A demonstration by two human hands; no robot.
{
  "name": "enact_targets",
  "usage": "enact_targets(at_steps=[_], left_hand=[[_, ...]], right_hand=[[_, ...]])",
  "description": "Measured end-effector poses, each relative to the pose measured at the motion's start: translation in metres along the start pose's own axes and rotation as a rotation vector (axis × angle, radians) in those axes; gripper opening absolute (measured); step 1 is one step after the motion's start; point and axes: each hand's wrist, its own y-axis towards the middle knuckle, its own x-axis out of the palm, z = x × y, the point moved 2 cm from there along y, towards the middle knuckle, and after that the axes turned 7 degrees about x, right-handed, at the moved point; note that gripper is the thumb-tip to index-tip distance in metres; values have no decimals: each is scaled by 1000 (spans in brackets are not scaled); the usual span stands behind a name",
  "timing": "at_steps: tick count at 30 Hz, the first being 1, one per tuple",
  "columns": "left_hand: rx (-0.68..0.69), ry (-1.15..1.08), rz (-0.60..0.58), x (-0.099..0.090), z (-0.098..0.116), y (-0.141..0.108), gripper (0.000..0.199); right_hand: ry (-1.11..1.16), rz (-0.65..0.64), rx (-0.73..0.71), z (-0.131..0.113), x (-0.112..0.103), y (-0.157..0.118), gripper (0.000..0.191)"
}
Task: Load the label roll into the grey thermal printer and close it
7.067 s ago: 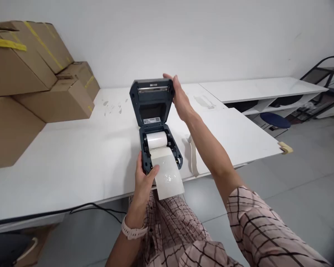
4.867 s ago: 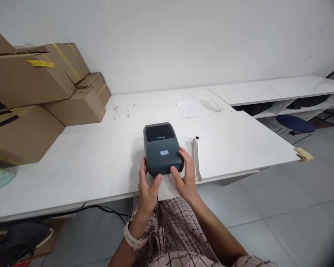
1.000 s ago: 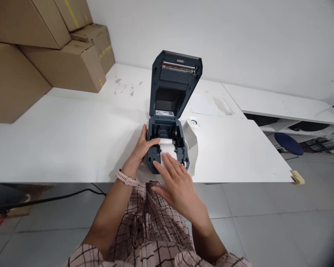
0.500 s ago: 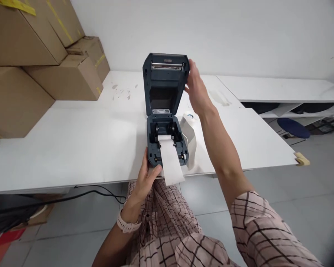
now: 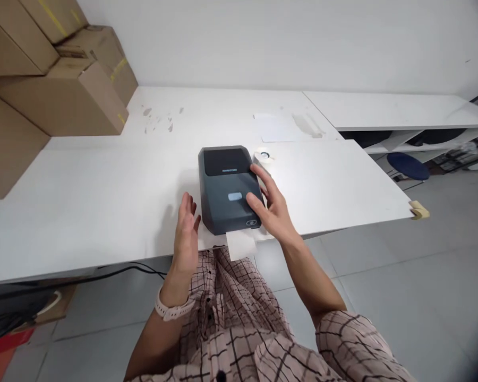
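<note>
A dark blue-grey label printer [image 5: 223,185] stands near the table's front edge with its lid down. From its front slot a strip of white label paper [image 5: 241,244] hangs over the edge. My right hand [image 5: 274,207] rests on the printer's right side, thumb and fingers apart, touching the lid. Just left of the printer, my left hand [image 5: 186,233] is held upright with its fingers stretched out, beside the casing. Behind my right hand lies a roll of white labels [image 5: 264,157], partly hidden.
Cardboard boxes [image 5: 75,101] are stacked at the table's left end. A white sheet [image 5: 276,127] lies toward the back of the white table [image 5: 115,196]. Open shelves and a blue stool [image 5: 408,166] stand to the right. A black cable [image 5: 103,275] runs below the front edge.
The printer's lid has come down from upright and now covers the inside and the paper roll. My left hand has left the printer's front corner; my right hand has lowered with the lid.
</note>
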Motion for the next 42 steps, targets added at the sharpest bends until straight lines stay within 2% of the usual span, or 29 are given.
enact_targets(at_steps=[4, 9, 14, 17, 19, 22, 23, 24, 27, 29, 31, 33, 36, 38, 42], left_hand=[[-37, 8, -26, 14, 4, 6, 87], [-16, -11, -120, 19, 3, 8, 80], [56, 6, -89, 14, 3, 15, 75], [71, 41, -85, 16, 3, 13, 73], [160, 146, 40, 16, 2, 0, 64], [347, 350, 368, 14, -6, -33, 32], [314, 362, 357, 15, -11, -43, 34], [245, 356, 296, 18, -16, -51, 43], [-72, 184, 3, 31, -23, -59, 62], [-267, 14, -144, 42, -20, -55, 61], [-375, -106, -213, 52, -15, -49, 51], [-347, -96, -206, 55, -11, -45, 43], [-159, 157, -173, 49, -12, -45, 40], [-69, 303, -222, 43, -15, -47, 39], [-7, 331, -329, 30, -19, -54, 39]], right_hand=[[183, 99, 191, 18, 10, -14, 80], [397, 4, 378, 41, 22, -14, 97], [408, 66, 342, 47, 27, -17, 101], [341, 43, 323, 47, 26, -17, 98], [312, 21, 310, 47, 24, -16, 94], [303, 26, 281, 47, 23, -15, 91], [310, 36, 275, 47, 23, -15, 90], [320, 50, 272, 48, 24, -15, 89], [360, 94, 283, 50, 26, -14, 88], [365, 105, 290, 51, 27, -14, 87], [350, 97, 287, 51, 28, -15, 85], [349, 95, 284, 50, 28, -15, 85], [410, 104, 306, 47, 28, -15, 87], [451, 125, 304, 41, 26, -13, 88], [404, 156, 217, 23, 17, -3, 93]])
